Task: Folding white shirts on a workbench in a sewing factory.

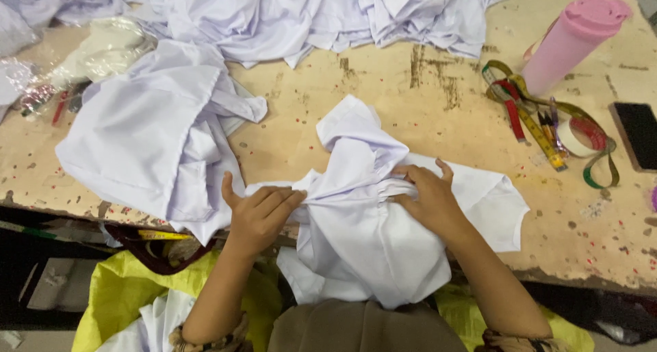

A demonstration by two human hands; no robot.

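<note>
A white garment lies bunched at the near edge of a worn wooden table, partly hanging over the edge toward me. My left hand grips its gathered fabric on the left side, fingers curled over the cloth. On the right of the same gathered seam, my right hand pinches the fabric with the thumb up. A flat part of the garment spreads out to the right of my right hand.
A second white garment lies at the left; a heap of white garments fills the far side. At the right are a pink tumbler, a measuring tape, a tape roll, a dark phone. Yellow bag below the table.
</note>
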